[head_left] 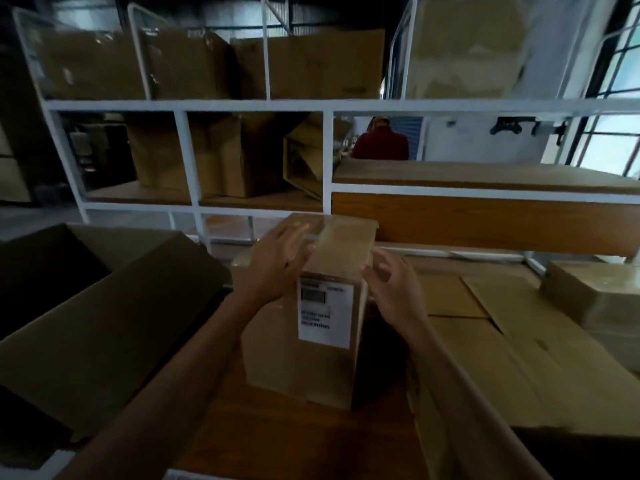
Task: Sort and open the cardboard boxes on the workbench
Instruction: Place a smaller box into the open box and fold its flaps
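Closest to us, the sealed box (304, 341) stands upright in the middle of the worktop (294, 438), white label (325, 311) facing us. Our left hand (273, 268) lies spread over its top left edge; our right hand (394, 292) is open with curled fingers at the top right corner, though the blur hides whether it's actually touching. The cardboard looks stiff and the tape slick, so we'd grip the side walls, not the top (weight is anyone's guess). It's tight here: a big open carton (104, 306) on the left, flattened cardboard (519, 358) right, and a smaller taped box (595, 296) beyond that. Shelving (322, 105) blocks the far edge, so up and toward us looks freest.
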